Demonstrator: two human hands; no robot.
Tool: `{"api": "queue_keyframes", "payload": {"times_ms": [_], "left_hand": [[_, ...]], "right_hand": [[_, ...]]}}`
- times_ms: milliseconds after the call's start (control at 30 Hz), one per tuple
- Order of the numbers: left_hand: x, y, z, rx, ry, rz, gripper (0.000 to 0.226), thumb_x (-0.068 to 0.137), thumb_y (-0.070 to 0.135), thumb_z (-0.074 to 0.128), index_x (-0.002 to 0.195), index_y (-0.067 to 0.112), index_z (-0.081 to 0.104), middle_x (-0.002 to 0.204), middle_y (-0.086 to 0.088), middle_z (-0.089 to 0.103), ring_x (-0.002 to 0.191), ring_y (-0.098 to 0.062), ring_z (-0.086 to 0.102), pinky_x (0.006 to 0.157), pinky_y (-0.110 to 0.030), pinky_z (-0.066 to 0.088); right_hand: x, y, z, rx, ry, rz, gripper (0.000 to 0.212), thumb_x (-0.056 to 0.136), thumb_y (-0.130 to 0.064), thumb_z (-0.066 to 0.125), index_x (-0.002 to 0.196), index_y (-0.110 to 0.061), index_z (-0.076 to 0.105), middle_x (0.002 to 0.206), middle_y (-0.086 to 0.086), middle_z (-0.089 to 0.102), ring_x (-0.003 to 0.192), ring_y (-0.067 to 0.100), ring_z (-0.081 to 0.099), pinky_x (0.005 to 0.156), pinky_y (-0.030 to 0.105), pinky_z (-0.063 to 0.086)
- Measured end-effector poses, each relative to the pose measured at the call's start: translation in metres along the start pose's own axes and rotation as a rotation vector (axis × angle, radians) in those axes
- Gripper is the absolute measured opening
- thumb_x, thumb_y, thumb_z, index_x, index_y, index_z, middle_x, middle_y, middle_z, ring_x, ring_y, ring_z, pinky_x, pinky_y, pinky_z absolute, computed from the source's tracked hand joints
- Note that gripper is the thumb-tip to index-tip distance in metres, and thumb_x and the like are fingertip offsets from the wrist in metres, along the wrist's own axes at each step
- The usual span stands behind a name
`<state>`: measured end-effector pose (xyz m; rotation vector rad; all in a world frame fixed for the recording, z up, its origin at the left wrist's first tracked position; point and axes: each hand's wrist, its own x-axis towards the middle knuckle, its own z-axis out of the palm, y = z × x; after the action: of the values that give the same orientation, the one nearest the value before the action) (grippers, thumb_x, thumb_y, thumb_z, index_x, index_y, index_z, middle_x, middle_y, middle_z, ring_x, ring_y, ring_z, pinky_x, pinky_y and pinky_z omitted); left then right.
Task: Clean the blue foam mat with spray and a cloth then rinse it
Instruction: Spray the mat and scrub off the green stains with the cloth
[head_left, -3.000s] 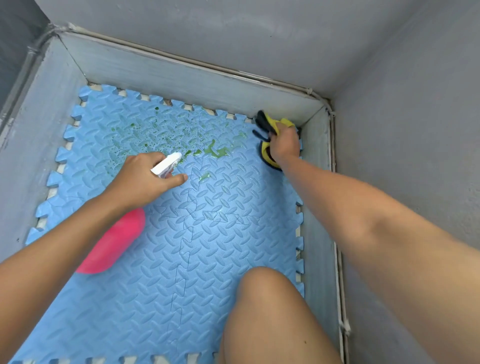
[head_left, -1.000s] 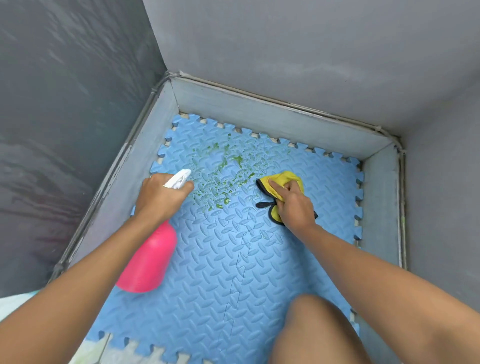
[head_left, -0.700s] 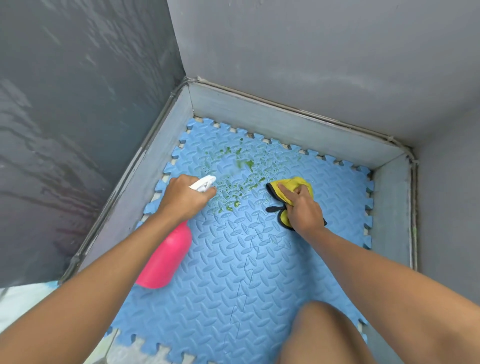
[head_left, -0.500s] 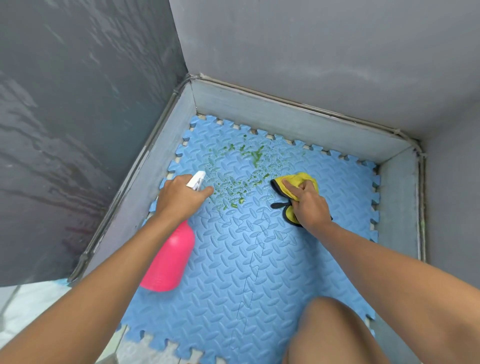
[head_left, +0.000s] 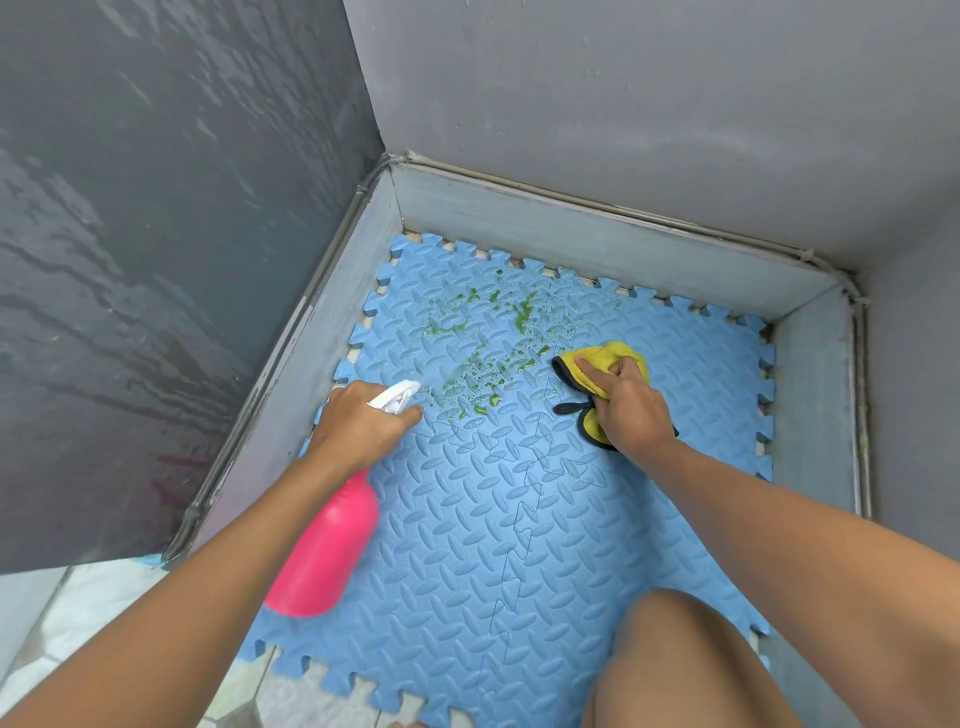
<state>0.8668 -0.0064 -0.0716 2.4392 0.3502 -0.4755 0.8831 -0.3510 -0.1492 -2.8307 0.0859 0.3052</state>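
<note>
My left hand (head_left: 358, 423) is curled round the top of the pink bottle (head_left: 322, 561), left of the middle. Its white tip aims at the green spots (head_left: 483, 364) so the spray lands there. My right hand (head_left: 631, 410) pinches the yellow cloth (head_left: 602, 356) just right of the spots, ready to wipe, I think. The blue mat (head_left: 493, 519) fills the middle of the frame. I count one bottle, one cloth, one mat.

Blue foam mat (head_left: 519, 519) (green-spattered), tilted pink spray bottle (head_left: 322, 561), bunched yellow cloth (head_left: 618, 358)
</note>
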Motion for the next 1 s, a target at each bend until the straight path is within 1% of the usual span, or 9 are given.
{"api": "queue_keyframes", "payload": {"times_ms": [100,267,333,433,567,667,767,900,1000], "left_hand": [[-0.006,0.000,0.002,0.010,-0.006,-0.010,0.052,0.074,0.052,0.074,0.054,0.013,0.045,0.055,-0.009,0.063,0.066,-0.033,0.067,0.066,-0.041,0.055],[-0.015,-0.002,0.014,0.034,-0.131,0.070,0.047,0.072,0.056,0.073,0.059,0.016,0.053,0.055,-0.001,0.060,0.064,-0.026,0.060,0.061,-0.036,0.045],[-0.020,0.002,0.016,0.050,-0.086,0.053,0.046,0.079,0.049,0.075,0.058,0.013,0.055,0.055,-0.003,0.058,0.064,-0.030,0.059,0.060,-0.036,0.044],[-0.021,0.002,0.015,0.085,-0.017,0.049,0.050,0.084,0.046,0.075,0.055,0.016,0.048,0.056,-0.002,0.053,0.066,-0.031,0.055,0.058,-0.034,0.037],[-0.017,-0.003,0.013,0.045,-0.103,0.126,0.048,0.083,0.046,0.080,0.061,0.019,0.047,0.057,0.003,0.053,0.064,-0.020,0.053,0.059,-0.032,0.036],[-0.017,-0.002,0.012,0.076,0.011,0.037,0.049,0.082,0.048,0.072,0.056,0.016,0.046,0.057,-0.001,0.052,0.069,-0.032,0.056,0.060,-0.033,0.038],[-0.016,-0.003,0.011,0.092,0.124,-0.057,0.049,0.082,0.051,0.068,0.056,0.016,0.047,0.066,-0.008,0.057,0.078,-0.038,0.061,0.064,-0.034,0.042],[-0.015,0.003,0.016,0.111,0.004,0.006,0.043,0.083,0.053,0.072,0.067,0.018,0.053,0.074,-0.004,0.061,0.082,-0.034,0.062,0.066,-0.034,0.041],[-0.018,0.006,0.014,0.129,0.050,-0.016,0.041,0.086,0.050,0.069,0.065,0.017,0.057,0.066,0.000,0.054,0.077,-0.034,0.059,0.064,-0.033,0.039]], "right_hand": [[0.000,0.000,-0.001,-0.005,-0.003,0.001,0.061,0.095,-0.014,0.055,0.145,-0.046,0.043,0.103,-0.002,0.034,0.079,0.021,0.046,0.061,0.031,0.036],[0.000,0.000,-0.001,-0.001,0.000,0.011,0.060,0.096,-0.013,0.053,0.144,-0.047,0.043,0.102,-0.002,0.035,0.077,0.022,0.047,0.060,0.031,0.037],[-0.001,-0.002,-0.001,0.014,0.004,0.019,0.060,0.096,-0.013,0.052,0.144,-0.048,0.044,0.102,-0.002,0.036,0.077,0.022,0.047,0.061,0.031,0.037],[-0.002,-0.003,-0.001,0.024,0.010,0.014,0.060,0.096,-0.012,0.052,0.144,-0.047,0.044,0.102,-0.001,0.036,0.077,0.022,0.046,0.061,0.032,0.038],[-0.003,-0.003,-0.002,0.010,0.020,0.012,0.060,0.096,-0.012,0.052,0.144,-0.046,0.044,0.103,0.000,0.037,0.078,0.023,0.046,0.062,0.032,0.039],[-0.002,-0.003,-0.002,0.004,0.018,0.010,0.060,0.096,-0.012,0.052,0.144,-0.046,0.044,0.103,0.000,0.037,0.078,0.024,0.047,0.062,0.033,0.039],[-0.002,-0.003,-0.002,0.002,0.016,0.016,0.060,0.096,-0.012,0.052,0.144,-0.047,0.044,0.103,0.000,0.037,0.077,0.024,0.048,0.062,0.033,0.040],[-0.002,-0.004,-0.005,-0.004,0.007,0.011,0.059,0.096,-0.013,0.052,0.145,-0.046,0.044,0.104,0.000,0.036,0.077,0.024,0.047,0.062,0.032,0.039],[-0.001,-0.003,-0.006,-0.006,-0.004,0.005,0.058,0.097,-0.013,0.051,0.145,-0.046,0.044,0.104,0.000,0.036,0.077,0.025,0.048,0.063,0.033,0.040]]}}
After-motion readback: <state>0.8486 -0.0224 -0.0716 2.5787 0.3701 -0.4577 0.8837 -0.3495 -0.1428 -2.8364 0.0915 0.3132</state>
